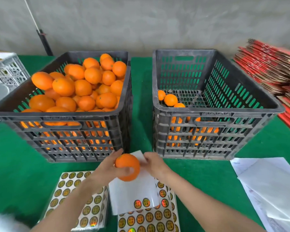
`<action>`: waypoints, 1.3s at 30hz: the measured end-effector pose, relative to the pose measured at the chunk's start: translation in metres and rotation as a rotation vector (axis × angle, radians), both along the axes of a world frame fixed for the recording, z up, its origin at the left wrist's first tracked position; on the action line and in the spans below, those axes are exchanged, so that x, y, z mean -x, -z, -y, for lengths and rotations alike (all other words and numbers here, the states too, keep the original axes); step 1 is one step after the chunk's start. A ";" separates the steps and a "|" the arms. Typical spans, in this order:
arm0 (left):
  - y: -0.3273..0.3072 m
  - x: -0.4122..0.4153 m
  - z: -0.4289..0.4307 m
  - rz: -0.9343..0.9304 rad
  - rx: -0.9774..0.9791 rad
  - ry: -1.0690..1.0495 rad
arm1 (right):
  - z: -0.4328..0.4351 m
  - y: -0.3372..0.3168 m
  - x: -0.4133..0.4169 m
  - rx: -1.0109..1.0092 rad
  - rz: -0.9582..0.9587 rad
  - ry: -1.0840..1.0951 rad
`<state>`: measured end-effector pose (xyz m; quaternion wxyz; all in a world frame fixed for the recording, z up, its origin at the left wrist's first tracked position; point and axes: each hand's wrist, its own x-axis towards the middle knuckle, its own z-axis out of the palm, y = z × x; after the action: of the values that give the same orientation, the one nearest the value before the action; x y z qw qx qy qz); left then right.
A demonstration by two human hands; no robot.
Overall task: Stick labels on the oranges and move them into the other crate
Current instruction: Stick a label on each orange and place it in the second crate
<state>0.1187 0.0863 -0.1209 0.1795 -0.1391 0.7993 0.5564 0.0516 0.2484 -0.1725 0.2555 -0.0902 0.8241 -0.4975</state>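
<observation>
The left hand (109, 166) grips an orange (125, 162) above the worktop (15, 156). The right hand (154, 163) pinches a white label sheet (132, 193) just behind it.

head | single view, worn on head | faces forward-down | close above green table (141, 97)

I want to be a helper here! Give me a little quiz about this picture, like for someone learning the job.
1. True or false: the left crate holds more oranges than the right crate.
2. Fill in: the right hand pinches a white ____.
3. Who holds the orange in front of the crates? A: the left hand. B: the right hand. C: nobody.
Key: 1 true. 2 sheet. 3 A.
</observation>
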 end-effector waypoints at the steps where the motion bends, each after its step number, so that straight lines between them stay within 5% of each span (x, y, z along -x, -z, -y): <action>1: -0.007 0.002 0.000 0.000 -0.009 0.088 | -0.004 -0.008 0.000 0.080 0.044 0.011; 8: -0.023 0.026 0.002 -0.034 -0.052 0.094 | -0.047 -0.035 -0.023 0.378 0.212 0.080; 15: -0.016 0.034 0.009 0.064 -0.084 0.069 | -0.079 -0.041 -0.043 0.228 0.171 -0.043; 33: 0.005 0.047 0.000 0.152 -0.275 0.124 | -0.078 -0.039 -0.053 0.373 0.075 0.025; 39: 0.011 0.049 0.004 0.169 -0.111 0.175 | -0.090 -0.042 -0.053 0.439 0.142 0.021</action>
<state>0.0693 0.0824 -0.1320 0.3014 -0.1049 0.7583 0.5684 0.1046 0.3381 -0.1309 0.2820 -0.0999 0.6768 -0.6727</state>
